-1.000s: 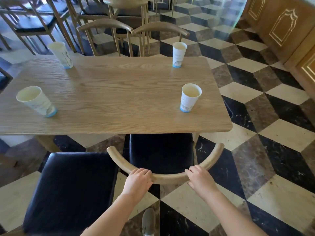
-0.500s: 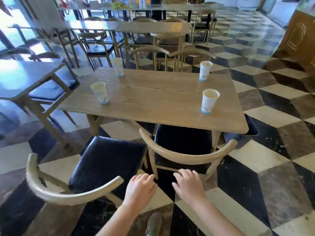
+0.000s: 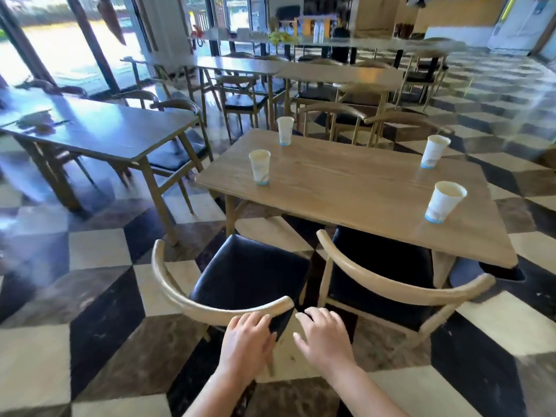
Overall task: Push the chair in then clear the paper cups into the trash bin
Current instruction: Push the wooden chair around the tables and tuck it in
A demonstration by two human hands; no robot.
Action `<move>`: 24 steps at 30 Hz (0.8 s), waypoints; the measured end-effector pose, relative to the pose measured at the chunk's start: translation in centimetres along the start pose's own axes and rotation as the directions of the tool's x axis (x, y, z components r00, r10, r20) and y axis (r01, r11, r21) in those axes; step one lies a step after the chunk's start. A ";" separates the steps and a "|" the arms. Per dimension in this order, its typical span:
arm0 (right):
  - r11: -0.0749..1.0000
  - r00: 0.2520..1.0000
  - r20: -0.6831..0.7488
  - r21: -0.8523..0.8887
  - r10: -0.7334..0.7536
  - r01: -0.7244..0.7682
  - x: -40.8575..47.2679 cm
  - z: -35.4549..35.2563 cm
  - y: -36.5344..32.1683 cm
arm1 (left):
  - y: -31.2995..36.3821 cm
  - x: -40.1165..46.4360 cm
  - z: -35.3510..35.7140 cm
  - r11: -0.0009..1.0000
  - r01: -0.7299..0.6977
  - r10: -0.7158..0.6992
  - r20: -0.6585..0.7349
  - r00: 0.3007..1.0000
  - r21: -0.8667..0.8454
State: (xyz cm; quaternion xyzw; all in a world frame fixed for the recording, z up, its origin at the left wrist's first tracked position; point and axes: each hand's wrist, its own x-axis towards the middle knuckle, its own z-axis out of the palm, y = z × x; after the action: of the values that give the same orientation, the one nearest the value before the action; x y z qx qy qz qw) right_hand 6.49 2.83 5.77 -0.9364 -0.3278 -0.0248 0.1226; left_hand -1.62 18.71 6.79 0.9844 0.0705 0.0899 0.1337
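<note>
Head view shows both hands low at six o'clock: the left hand (image 3: 245, 341) rests spread-fingered by the left chair (image 3: 222, 308) backrest's end, the right hand (image 3: 323, 338) hovers open, gripping nothing. Four cups (image 3: 444, 201) stand on the table (image 3: 346, 188) at twelve to two o'clock; the right chair (image 3: 400, 288) sits partly tucked under.

no text, brand, number or sign can be read anywhere in the head view. the 4 paper cups on the table (image 3: 346, 188) — at 11 o'clock (image 3: 285, 130), 10 o'clock (image 3: 260, 167), 1 o'clock (image 3: 434, 152) and 3 o'clock (image 3: 444, 201) of the tabletop — carry only a pale blue print near the base, too small and blurred to make out as lettering. the counter (image 3: 460, 13) at 1 o'clock of the view shows colour patches only — nothing legible.
</note>
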 end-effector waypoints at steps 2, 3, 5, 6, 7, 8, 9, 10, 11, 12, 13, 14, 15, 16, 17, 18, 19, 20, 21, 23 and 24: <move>1.000 1.000 -0.011 -0.012 -0.008 0.008 1.1 1.0 -3.0 | -3.0 -0.7 -0.9 1.000 -0.007 0.007 -0.023 1.000 -0.020; 1.000 1.000 -0.017 -0.018 -0.009 0.009 1.7 1.6 -4.6 | -4.8 -1.0 -1.4 1.000 -0.019 0.018 -0.027 0.999 -0.023; 1.000 0.999 -0.035 -0.006 -0.002 0.002 2.9 3.0 -8.2 | -8.5 -1.7 -2.4 0.999 -0.055 0.055 -0.022 0.998 0.001; 1.000 0.999 -0.038 0.010 0.001 -0.001 3.4 3.7 -10.1 | -10.5 -2.1 -2.8 0.997 -0.072 0.073 -0.016 0.997 0.022; 1.000 0.999 -0.036 0.023 0.003 -0.002 3.8 4.5 -11.9 | -12.4 -2.5 -3.2 0.996 -0.085 0.086 -0.006 0.996 0.038; 1.000 0.999 -0.036 0.027 0.005 -0.004 4.3 5.3 -13.7 | -14.3 -2.8 -3.5 0.995 -0.093 0.093 0.011 0.996 0.043; 1.000 0.999 -0.042 0.029 0.007 -0.006 4.7 5.9 -15.3 | -16.2 -3.0 -3.9 0.995 -0.094 0.093 0.028 0.995 0.043; 0.999 0.999 -0.047 0.039 0.015 -0.014 5.2 6.4 -16.6 | -17.8 -3.0 -4.3 0.995 -0.090 0.088 0.041 0.995 0.044; 0.998 0.999 -0.045 0.052 0.030 -0.027 5.6 6.7 -17.9 | -19.4 -3.1 -4.6 0.996 -0.082 0.079 0.054 0.995 0.047; 0.997 0.998 -0.037 0.065 0.047 -0.045 6.0 6.9 -18.9 | -20.8 -3.1 -4.9 0.996 -0.075 0.071 0.067 0.995 0.052; 0.996 0.998 -0.032 0.073 0.061 -0.059 6.4 7.2 -19.6 | -22.1 -3.1 -5.0 0.996 -0.072 0.068 0.080 0.994 0.056; 0.995 0.997 -0.028 0.074 0.073 -0.070 6.8 7.5 -20.2 | -23.1 -3.1 -5.2 0.995 -0.075 0.069 0.093 0.993 0.061; 0.994 0.996 -0.026 0.070 0.082 -0.080 7.2 7.7 -20.5 | -24.1 -2.9 -5.2 0.995 -0.078 0.070 0.105 0.992 0.068; 0.994 0.996 -0.025 0.059 0.091 -0.090 7.8 8.0 -20.7 | -25.0 -2.5 -5.2 0.994 -0.080 0.071 0.114 0.991 0.076; 0.994 0.995 -0.023 0.042 0.100 -0.099 8.3 8.4 -20.8 | -25.6 -2.1 -5.1 0.993 -0.082 0.071 0.124 0.990 0.082; 0.994 0.994 -0.019 0.027 0.109 -0.108 8.7 8.9 -20.8 | -26.2 -1.6 -5.0 0.993 -0.084 0.072 0.135 0.988 0.086; 0.993 0.993 -0.011 0.016 0.114 -0.114 9.2 9.3 -20.7 | -26.7 -1.0 -4.7 0.992 -0.086 0.073 0.146 0.987 0.088; 0.993 0.993 -0.001 0.006 0.117 -0.117 9.5 9.8 -20.5 | -27.2 -0.4 -4.2 0.992 -0.088 0.073 0.157 0.985 0.091; 0.993 0.993 0.008 -0.010 0.118 -0.118 9.8 10.1 -20.3 | -27.5 0.2 -3.9 0.991 -0.094 0.077 0.167 0.983 0.095; 0.991 0.992 0.018 -0.040 0.128 -0.127 10.2 10.8 -19.8 | -28.0 1.2 -3.0 0.985 -0.132 0.110 0.186 0.976 0.109; 0.989 0.989 0.028 -0.045 0.143 -0.142 10.4 11.1 -19.7 | -28.2 1.7 -2.5 0.981 -0.155 0.129 0.205 0.970 0.116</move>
State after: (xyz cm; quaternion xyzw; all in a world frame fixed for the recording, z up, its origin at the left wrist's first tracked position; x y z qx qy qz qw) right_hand 2.05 26.71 0.55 -0.9602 -0.2612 -0.0085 0.0989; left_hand -3.73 46.49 1.65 0.9976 -0.0081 -0.0034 0.0685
